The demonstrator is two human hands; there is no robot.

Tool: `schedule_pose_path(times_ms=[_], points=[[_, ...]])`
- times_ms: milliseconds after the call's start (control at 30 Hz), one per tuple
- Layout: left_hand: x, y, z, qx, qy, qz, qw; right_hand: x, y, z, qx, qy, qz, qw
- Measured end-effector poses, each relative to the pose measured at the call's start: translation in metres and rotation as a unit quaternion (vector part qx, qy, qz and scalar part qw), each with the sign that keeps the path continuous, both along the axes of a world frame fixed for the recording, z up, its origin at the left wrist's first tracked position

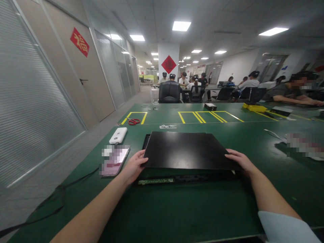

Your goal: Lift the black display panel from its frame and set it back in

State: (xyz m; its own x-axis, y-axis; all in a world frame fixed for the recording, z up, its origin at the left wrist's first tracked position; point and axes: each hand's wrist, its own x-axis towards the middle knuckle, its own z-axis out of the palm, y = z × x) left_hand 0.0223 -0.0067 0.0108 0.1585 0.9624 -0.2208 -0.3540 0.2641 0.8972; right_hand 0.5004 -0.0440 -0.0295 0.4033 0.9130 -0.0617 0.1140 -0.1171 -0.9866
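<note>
A flat black cover panel (186, 150) lies over a black chassis on the green table (177, 209), its near edge raised a little above a green circuit board strip (155, 181). My left hand (134, 165) grips the panel's near left corner, fingers curled on its edge. The near right corner is held by my right hand (240, 162), fingers pressed on top.
A phone (115, 163) and a white power bank (118, 135) lie left of the panel, with a black cable (50, 202) trailing off the table. Red scissors (134, 121) and a yellow tray (254, 107) sit farther back. Several seated people work at the far tables.
</note>
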Motion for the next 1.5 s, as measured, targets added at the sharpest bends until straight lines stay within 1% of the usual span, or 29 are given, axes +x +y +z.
schedule_pose_path(times_ms=[233, 567, 833, 1100, 1333, 1500], points=[[-0.001, 0.000, -0.003, -0.008, 0.018, 0.012, 1.000, -0.003, 0.003, -0.004, -0.021, -0.084, -0.007, 0.996], [0.000, -0.004, 0.000, -0.017, 0.040, 0.048, 0.998, -0.006, 0.006, -0.008, -0.006, -0.140, -0.008, 0.990], [0.000, -0.003, -0.002, -0.014, 0.044, 0.055, 0.997, -0.008, 0.007, -0.009, 0.002, -0.197, -0.009, 0.980], [-0.002, -0.003, 0.001, -0.018, 0.047, 0.035, 0.998, -0.006, 0.007, -0.011, 0.005, -0.220, 0.003, 0.976], [-0.004, -0.007, 0.010, -0.015, 0.048, -0.031, 0.998, -0.004, 0.008, -0.011, 0.012, -0.236, 0.016, 0.972], [-0.002, -0.008, 0.012, -0.024, 0.064, -0.016, 0.998, -0.002, 0.010, -0.013, 0.019, -0.253, 0.029, 0.967]])
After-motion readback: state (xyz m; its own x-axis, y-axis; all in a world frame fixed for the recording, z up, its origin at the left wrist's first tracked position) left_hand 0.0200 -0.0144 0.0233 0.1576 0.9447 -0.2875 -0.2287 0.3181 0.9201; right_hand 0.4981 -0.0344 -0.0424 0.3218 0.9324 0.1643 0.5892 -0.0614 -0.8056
